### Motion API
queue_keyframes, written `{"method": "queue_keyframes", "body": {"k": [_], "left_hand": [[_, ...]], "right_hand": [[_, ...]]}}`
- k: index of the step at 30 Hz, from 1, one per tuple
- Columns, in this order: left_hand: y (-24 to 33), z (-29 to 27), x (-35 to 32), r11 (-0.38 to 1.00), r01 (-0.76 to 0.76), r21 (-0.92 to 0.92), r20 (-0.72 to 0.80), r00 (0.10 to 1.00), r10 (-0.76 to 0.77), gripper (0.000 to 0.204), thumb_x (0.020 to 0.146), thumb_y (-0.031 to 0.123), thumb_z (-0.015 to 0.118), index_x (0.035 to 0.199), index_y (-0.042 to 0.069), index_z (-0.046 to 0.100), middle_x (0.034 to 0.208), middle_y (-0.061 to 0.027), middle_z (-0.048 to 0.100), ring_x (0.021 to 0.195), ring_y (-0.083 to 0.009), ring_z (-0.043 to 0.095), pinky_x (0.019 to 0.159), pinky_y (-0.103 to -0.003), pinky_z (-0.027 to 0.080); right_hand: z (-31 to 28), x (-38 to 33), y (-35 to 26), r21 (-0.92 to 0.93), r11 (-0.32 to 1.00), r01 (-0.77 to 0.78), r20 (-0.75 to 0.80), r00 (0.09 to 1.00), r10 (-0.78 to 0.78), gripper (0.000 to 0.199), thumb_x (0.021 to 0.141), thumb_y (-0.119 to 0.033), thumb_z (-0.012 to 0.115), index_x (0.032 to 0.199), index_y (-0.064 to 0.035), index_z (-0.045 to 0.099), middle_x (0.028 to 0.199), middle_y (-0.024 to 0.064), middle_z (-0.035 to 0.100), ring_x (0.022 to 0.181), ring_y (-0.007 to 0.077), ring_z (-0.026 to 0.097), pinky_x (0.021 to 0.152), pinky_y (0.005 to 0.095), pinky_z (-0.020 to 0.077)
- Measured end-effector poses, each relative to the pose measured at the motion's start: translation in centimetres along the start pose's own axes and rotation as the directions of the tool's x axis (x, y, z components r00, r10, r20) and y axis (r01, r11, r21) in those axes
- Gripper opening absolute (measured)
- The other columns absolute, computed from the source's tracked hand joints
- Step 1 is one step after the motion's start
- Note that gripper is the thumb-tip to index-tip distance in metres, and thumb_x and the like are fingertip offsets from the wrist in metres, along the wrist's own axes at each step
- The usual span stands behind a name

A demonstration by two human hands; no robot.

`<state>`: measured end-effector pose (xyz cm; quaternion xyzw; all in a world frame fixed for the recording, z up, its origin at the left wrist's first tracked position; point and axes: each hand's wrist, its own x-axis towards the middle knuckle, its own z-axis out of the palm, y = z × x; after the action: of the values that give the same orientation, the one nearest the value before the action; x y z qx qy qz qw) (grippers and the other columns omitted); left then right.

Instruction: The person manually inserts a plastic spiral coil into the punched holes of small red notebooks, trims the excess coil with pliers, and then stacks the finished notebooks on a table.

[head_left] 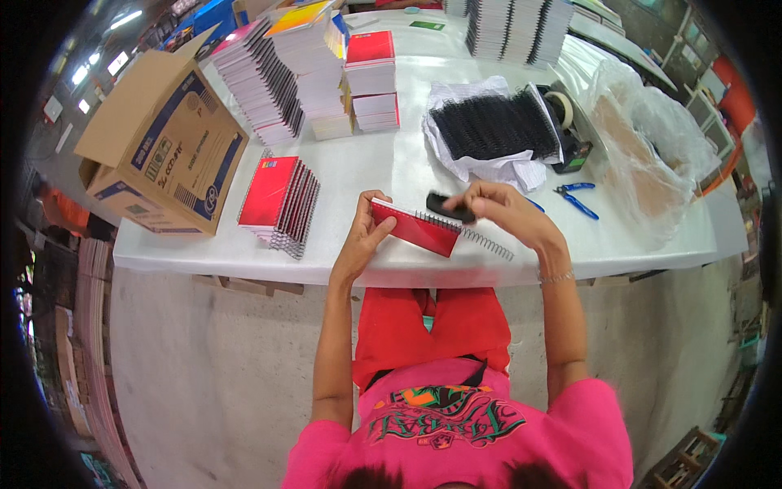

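A small red notebook (423,235) is held tilted above the table's front edge, my left hand (362,243) closed around its left end with the thumb on the cover. A wire spiral coil (487,244) runs along the notebook's top edge, and its loose end sticks out past the right side. My right hand (509,213) is closed on a rounded black object (446,207) that lies against the coil at the notebook's upper right corner; its exact kind is unclear. Blue-handled cutting pliers (578,200) lie to the right of my right hand.
A stack of spiral-bound red notebooks (273,196) stands left, beside an open cardboard box (171,147). Black coils (493,124) lie on white paper behind my hands. A tape dispenser (573,155) and clear plastic bag (652,122) sit right. Tall notebook stacks (257,81) rise behind.
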<state>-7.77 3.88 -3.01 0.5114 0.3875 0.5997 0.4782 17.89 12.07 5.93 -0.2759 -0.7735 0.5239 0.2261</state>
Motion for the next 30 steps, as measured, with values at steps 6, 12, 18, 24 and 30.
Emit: {"method": "queue_keyframes", "body": {"k": [6,12,18,24,30], "left_hand": [[0.1,0.2,0.3,0.993,0.058,-0.106,0.069,0.996,-0.051,0.031,0.095,0.010,0.058,0.121,0.011,0.041,0.110,-0.0010,0.044,0.106,-0.0100,0.045,0.095,-0.026,0.038],[0.1,0.8,0.3,0.980,0.122,-0.154,0.072,0.991,-0.112,0.033,0.095,0.013,0.059,0.122,0.010,0.042,0.112,-0.0012,0.045,0.107,-0.0108,0.045,0.097,-0.026,0.036],[0.1,0.8,0.6,0.976,0.135,-0.174,0.100,0.988,-0.118,0.034,0.094,0.013,0.060,0.123,0.011,0.042,0.112,-0.0020,0.046,0.108,-0.0110,0.046,0.097,-0.026,0.036],[-0.3,0.0,-0.3,0.970,0.101,-0.222,0.091,0.992,-0.083,0.034,0.095,0.012,0.058,0.125,0.012,0.042,0.111,-0.0022,0.047,0.102,-0.0117,0.050,0.093,-0.028,0.042],[0.5,1.2,0.1,0.986,0.100,-0.135,0.056,0.994,-0.093,0.045,0.095,0.011,0.058,0.136,0.012,0.040,0.111,-0.0018,0.048,0.102,-0.0115,0.050,0.094,-0.028,0.042]], "right_hand": [[0.2,1.4,1.3,-0.110,0.991,-0.082,-0.102,0.992,0.071,0.038,0.082,-0.034,0.076,0.088,0.0022,0.066,0.083,0.0076,0.065,0.073,0.0133,0.053,0.068,0.0300,0.0442],[0.6,1.8,1.4,-0.188,0.973,-0.134,-0.184,0.978,0.099,0.040,0.079,-0.036,0.078,0.086,0.0011,0.065,0.083,0.0064,0.065,0.073,0.0129,0.054,0.066,0.0293,0.0437],[1.2,2.6,1.4,-0.545,0.808,-0.225,-0.138,0.974,0.179,0.043,0.080,-0.040,0.077,0.087,0.0009,0.065,0.089,0.0083,0.069,0.074,0.0139,0.055,0.066,0.0307,0.0449],[2.4,2.3,0.9,-0.243,0.970,0.015,-0.037,0.999,-0.025,0.051,0.082,-0.044,0.072,0.072,0.0048,0.063,0.067,0.0178,0.060,0.065,0.0232,0.057,0.061,0.0349,0.0438],[0.8,3.8,1.7,-0.117,0.989,-0.092,-0.298,0.953,0.054,0.055,0.082,-0.049,0.071,0.072,0.0047,0.061,0.064,0.0109,0.055,0.064,0.0156,0.053,0.059,0.0338,0.0413]]}}
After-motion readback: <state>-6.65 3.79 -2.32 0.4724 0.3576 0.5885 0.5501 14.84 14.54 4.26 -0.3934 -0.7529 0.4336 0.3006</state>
